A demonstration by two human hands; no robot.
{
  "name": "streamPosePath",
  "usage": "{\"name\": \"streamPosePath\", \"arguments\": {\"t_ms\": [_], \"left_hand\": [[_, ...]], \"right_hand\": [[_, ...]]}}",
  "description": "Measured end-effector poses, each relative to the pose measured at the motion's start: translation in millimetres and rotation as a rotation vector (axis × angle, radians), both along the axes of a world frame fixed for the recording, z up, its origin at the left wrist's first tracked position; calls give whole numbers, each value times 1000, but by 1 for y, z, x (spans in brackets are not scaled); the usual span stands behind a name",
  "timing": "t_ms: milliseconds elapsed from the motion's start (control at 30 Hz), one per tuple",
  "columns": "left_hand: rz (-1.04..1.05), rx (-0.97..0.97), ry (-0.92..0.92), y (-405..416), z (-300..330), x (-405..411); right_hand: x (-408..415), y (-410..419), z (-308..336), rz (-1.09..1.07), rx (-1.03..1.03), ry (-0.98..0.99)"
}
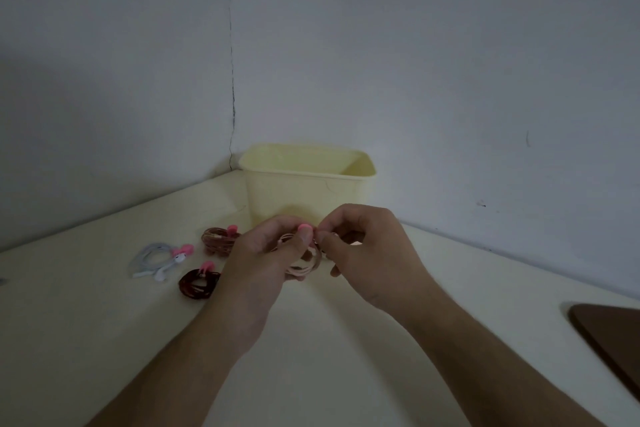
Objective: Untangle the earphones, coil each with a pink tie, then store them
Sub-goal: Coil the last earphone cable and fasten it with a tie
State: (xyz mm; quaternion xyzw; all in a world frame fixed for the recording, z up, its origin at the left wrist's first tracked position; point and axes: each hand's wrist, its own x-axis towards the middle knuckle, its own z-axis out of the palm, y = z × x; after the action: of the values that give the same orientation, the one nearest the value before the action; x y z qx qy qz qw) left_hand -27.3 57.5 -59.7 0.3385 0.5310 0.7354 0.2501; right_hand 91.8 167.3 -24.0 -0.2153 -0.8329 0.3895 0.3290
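My left hand (266,253) grips a coil of pale pink earphones (304,263) above the table, thumb pressed near a pink tie (305,227) at the coil's top. My right hand (367,246) pinches the tie's other side with fingertips. Three coiled sets lie to the left, each with a pink tie: white earphones (156,258), rose-brown earphones (218,239) and dark red earphones (199,282). A pale yellow bin (308,184) stands open behind my hands.
The cream table (311,340) fits into a corner of grey walls. A dark brown board (613,333) lies at the table's right edge. A small dark object shows at the far left edge.
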Motion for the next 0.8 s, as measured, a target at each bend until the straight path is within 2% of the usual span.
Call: {"name": "streamPosePath", "arguments": {"t_ms": [167,300,567,800], "left_hand": [[-40,34,-162,0,1,-5],[28,12,-95,2,-3,-8],[152,-53,19,2,-5,-1],[154,-85,10,1,-2,-3]], "right_hand": [[-1,-3,-1,11,61,-35],[-1,-9,0,6,183,-51],[-5,-11,-6,0,-10,-89],[-7,-7,-11,-16,-9,-44]]}}
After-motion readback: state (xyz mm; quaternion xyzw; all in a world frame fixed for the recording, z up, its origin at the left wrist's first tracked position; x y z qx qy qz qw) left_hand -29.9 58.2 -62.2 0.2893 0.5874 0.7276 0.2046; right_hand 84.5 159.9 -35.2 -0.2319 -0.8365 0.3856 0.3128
